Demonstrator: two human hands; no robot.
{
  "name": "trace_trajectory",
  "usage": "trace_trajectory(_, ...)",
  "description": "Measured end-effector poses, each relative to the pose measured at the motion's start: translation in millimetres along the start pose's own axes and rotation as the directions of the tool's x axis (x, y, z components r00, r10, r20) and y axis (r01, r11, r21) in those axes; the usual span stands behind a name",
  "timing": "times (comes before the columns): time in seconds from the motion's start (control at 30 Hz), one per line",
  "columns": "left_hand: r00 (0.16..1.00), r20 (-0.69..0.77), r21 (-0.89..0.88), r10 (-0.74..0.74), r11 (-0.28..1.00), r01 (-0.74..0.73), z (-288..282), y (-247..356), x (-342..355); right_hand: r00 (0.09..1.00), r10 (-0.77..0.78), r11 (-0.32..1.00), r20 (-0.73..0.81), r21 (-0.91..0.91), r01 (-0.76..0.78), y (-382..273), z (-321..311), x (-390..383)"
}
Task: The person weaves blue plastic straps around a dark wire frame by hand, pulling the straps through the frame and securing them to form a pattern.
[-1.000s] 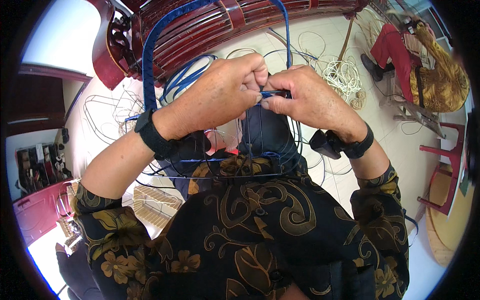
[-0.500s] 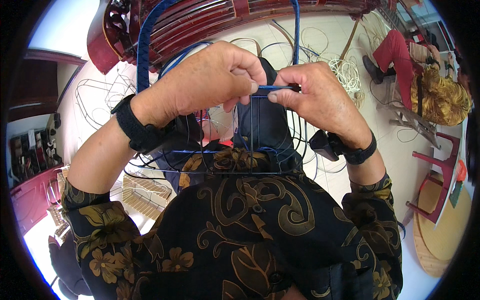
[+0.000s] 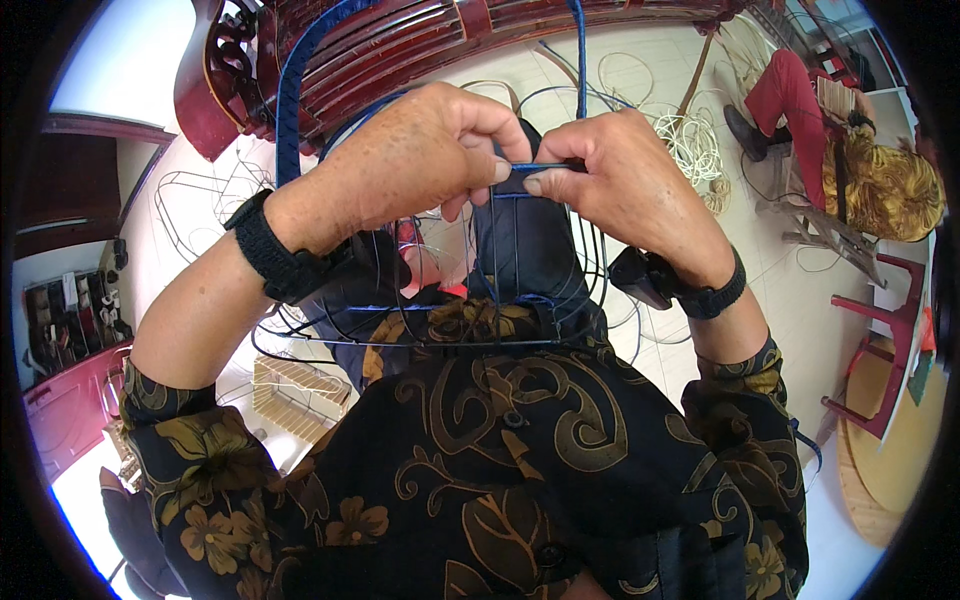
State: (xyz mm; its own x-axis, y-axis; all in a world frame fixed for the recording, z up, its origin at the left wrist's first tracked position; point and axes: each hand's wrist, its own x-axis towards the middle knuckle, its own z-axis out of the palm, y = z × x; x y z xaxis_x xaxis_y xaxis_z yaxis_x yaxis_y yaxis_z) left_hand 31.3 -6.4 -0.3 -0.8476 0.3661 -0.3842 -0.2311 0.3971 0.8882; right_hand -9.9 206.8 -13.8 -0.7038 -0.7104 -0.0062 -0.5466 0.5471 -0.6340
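A black wire basket frame rests on my lap, its thin upright rods running up toward my hands. A tall handle wrapped in blue strip arches over the frame beyond my hands. Along the frame's top wire runs a narrow blue strip. My left hand pinches it between thumb and fingers. A short way to the right, my right hand pinches the same stretch of strip and wire, thumb toward me. The curled fingers hide part of the strip's ends.
A carved dark red wooden bench stands ahead. Coils of pale cord and loose blue strips lie on the tiled floor. Another person sits at the far right, near a red stool. A bent wire frame lies at left.
My right hand has shifted slightly left and away from me, closer to my left hand. The handle's right side has moved a little left. Both hands keep their pinch.
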Motion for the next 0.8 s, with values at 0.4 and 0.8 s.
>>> trace_trajectory(0.4,0.997,0.027,0.065,0.079,0.995,-0.08,4.8,0.5,7.2,0.999,-0.018,1.0,-0.048,0.006,0.018,-3.1,5.9,-1.8)
trace_trajectory(0.8,0.894,-0.058,0.37,0.445,0.841,-0.395,14.1,-13.2,9.2,0.997,-0.027,0.992,-0.069,-0.122,0.019,0.7,7.7,-4.2)
